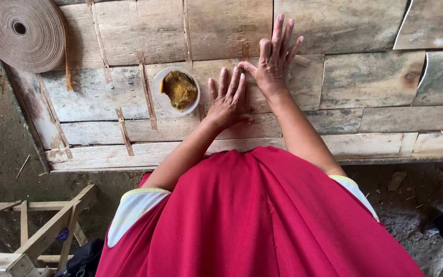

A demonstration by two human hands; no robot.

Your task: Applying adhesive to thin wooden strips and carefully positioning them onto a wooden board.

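Soft even daylight, sharp focus, faint shadows

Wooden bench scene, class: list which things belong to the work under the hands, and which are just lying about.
In use: left hand and right hand, flat on veneer sheets; bowl of brown paste; tape strips.

Lying about: tape roll; wooden frame; dark bag.

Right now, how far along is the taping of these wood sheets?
Done: several tape strips already lie across seams on the left sheets, near the paste bowl. In hand: the left hand and right hand press flat on a central seam. Left: the seams on the right sheets show no strips; the tape roll looks mostly full.
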